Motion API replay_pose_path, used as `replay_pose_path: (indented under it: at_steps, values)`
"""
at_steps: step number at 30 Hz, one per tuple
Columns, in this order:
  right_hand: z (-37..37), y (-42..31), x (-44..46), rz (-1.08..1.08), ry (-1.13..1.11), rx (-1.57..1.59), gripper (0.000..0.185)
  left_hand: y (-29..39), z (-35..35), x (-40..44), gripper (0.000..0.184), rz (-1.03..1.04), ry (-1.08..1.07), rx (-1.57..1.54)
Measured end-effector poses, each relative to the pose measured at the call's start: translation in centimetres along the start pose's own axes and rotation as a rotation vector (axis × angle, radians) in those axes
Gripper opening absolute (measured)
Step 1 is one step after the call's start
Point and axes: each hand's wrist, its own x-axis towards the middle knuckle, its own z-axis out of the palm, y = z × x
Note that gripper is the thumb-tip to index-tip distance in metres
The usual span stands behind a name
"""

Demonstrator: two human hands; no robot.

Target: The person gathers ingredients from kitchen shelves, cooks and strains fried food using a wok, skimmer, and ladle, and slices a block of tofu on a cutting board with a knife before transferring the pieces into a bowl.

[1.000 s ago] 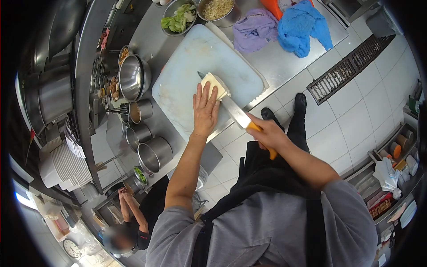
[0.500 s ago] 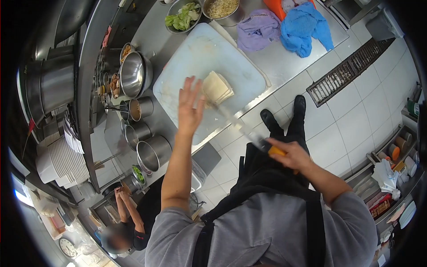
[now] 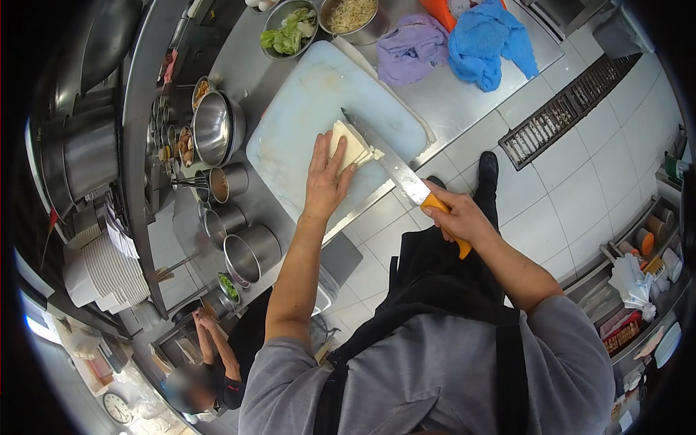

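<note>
A stack of pale, flat sheets (image 3: 351,148) lies on the white cutting board (image 3: 297,109). My left hand (image 3: 328,178) rests on the stack's left part with its fingers spread. My right hand (image 3: 455,214) is wrapped round the orange handle of a long knife (image 3: 401,174). The blade runs along the right edge of the stack, its tip pointing up and left over the board. Small pale bits show at the edge beside the blade.
Beyond the board stand a bowl of lettuce (image 3: 290,30) and a pot of sprouts (image 3: 349,13). Purple (image 3: 412,49) and blue (image 3: 489,43) cloths lie at the right. Metal bowls (image 3: 213,127) line the left. A co-worker (image 3: 217,362) stands at lower left.
My left hand lifted off the stack and is back on it. The knife swung away toward my body, then returned to the stack's right edge. The stack has turned slightly.
</note>
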Motion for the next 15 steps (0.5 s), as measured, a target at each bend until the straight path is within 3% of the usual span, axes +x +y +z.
replay_pose_path:
  at_steps: [6, 15]
  values:
    - [3.1, -0.9, 5.0, -0.051, -0.012, 0.042, 0.056, -0.2, 0.4, 0.0, 0.061, 0.012, 0.024, -0.009]
    - [3.6, 1.0, 0.8, -0.037, -0.086, -0.032, 0.057, 0.0, 1.0, -0.3, 0.065, 0.035, 0.073, 0.018]
